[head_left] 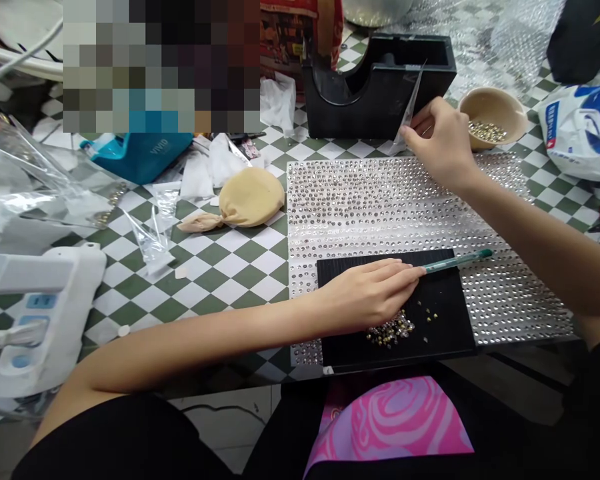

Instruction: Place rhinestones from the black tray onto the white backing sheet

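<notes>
My left hand point(375, 293) rests over a black ridged board point(445, 340), its fingers closed around a slim translucent green pen point(460, 260) that points to the right. Beside that hand, a small pile of rhinestones point(393, 330) lies on the board, with a few loose ones to its right. Farther back, my right hand point(443, 140) pinches a clear strip of tape point(414, 100) in front of a black tape dispenser point(350, 107). Under the board and both hands spreads a sheet covered with rows of rhinestones point(360, 207).
A beige bowl of rhinestones point(517, 120) stands just right of my right hand. To the left lie a tied tan pouch point(253, 197), a blue dispenser point(150, 157), plastic bags point(150, 233) and a white power strip point(75, 280). A white-and-blue packet point(580, 133) sits far right.
</notes>
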